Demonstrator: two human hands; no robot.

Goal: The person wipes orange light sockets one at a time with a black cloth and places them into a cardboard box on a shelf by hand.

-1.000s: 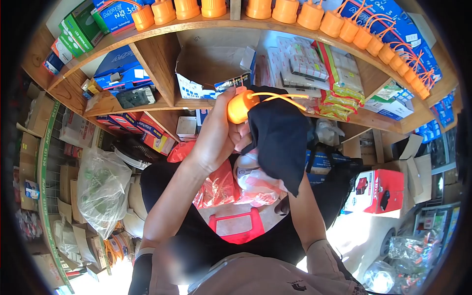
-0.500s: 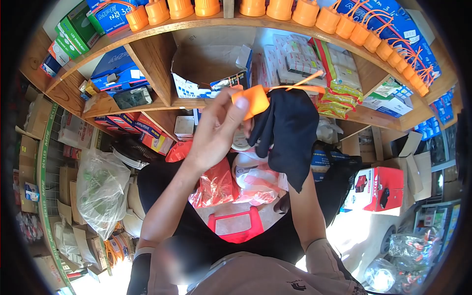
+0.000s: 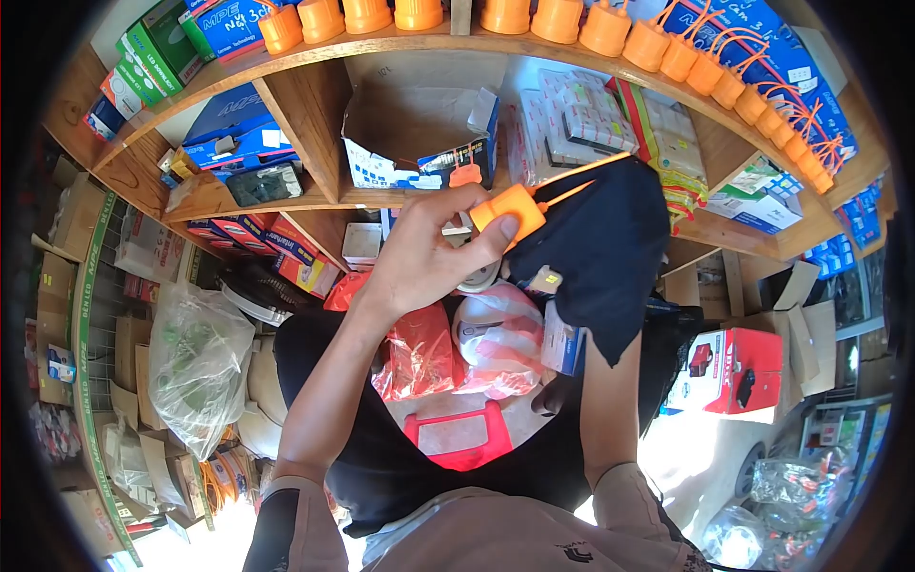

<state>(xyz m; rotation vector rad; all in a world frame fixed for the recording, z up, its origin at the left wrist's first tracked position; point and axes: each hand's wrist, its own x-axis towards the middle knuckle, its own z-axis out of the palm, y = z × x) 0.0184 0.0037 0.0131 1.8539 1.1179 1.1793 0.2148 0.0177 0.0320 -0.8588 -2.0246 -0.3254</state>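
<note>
Between the thumb and fingers of my left hand [image 3: 443,243] is an orange lamp holder [image 3: 510,215], its two orange wires pointing up and to the right. A black cloth [image 3: 615,248] hangs just right of the holder and covers my right hand, whose fingers are hidden; only the forearm [image 3: 610,400] shows below. A small tan patch shows on the cloth's left part. Several similar orange holders [image 3: 602,30] stand in a row on the top shelf.
The wooden shelf [image 3: 381,196] carries an open cardboard box [image 3: 410,129] and packaged goods. Red and striped plastic bags [image 3: 498,338] lie between the legs, above a red stool [image 3: 459,437]. A clear bag [image 3: 200,367] hangs at left; a red box [image 3: 753,369] stands at right.
The black cloth has moved right, away from my left hand, and is more spread out. My left hand has shifted slightly right and lower with the orange holder, now tilted.
</note>
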